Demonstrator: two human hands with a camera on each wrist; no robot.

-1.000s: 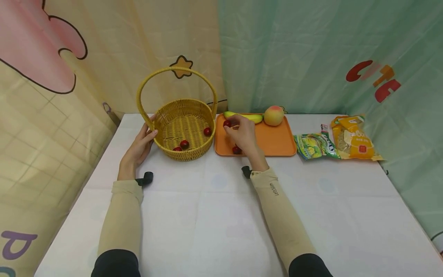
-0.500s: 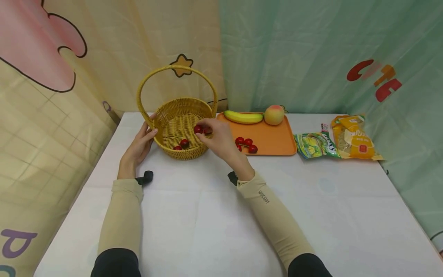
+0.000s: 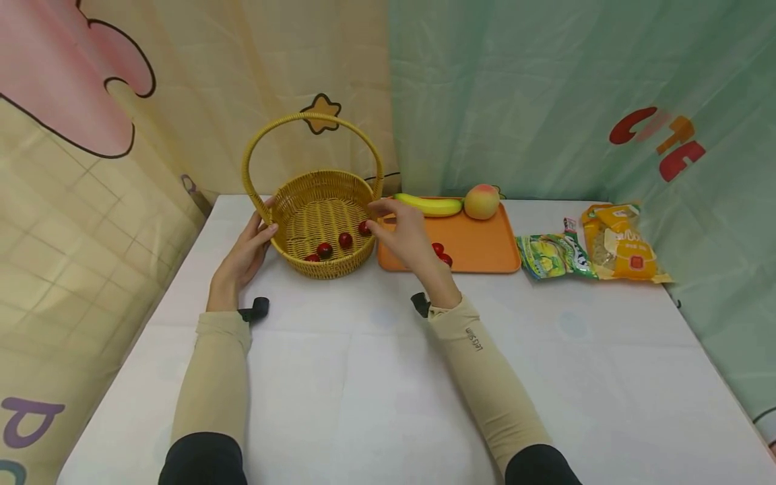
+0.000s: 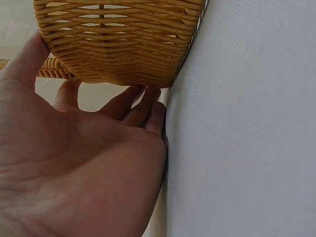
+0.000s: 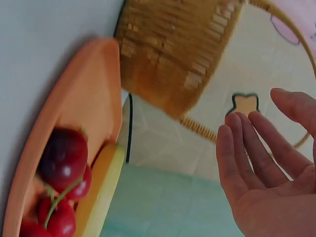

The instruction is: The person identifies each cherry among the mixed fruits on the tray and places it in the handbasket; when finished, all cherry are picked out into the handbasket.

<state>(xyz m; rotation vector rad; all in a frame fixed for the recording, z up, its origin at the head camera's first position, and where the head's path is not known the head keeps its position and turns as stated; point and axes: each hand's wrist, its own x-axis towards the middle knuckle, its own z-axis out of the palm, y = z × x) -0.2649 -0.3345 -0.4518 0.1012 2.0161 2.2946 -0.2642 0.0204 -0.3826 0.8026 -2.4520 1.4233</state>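
A yellow woven basket [image 3: 326, 269] with a tall arched handle stands on the table's left half, with several cherries [image 3: 345, 240] inside. My left hand [image 3: 244, 254] holds its left side where the handle meets the rim; in the left wrist view the thumb and fingers [image 4: 140, 111] lie against the weave. My right hand [image 3: 405, 236] is between the basket's right rim and the orange tray [image 3: 479, 256], nothing in it, its fingers extended in the right wrist view. Stemmed cherries [image 5: 63, 160] lie on the tray, partly hidden by this hand in the head view.
A banana [image 3: 433, 206] and a peach [image 3: 481, 201] lie along the tray's back edge. Right of the tray are a green snack packet [image 3: 552, 254] and an orange bag [image 3: 624, 242]. Curtains [image 3: 515, 94] hang close behind the table.
My right hand carried a cherry from the tray over the basket, let it drop inside, then drew back right toward the tray. My left hand stayed at the basket's side.
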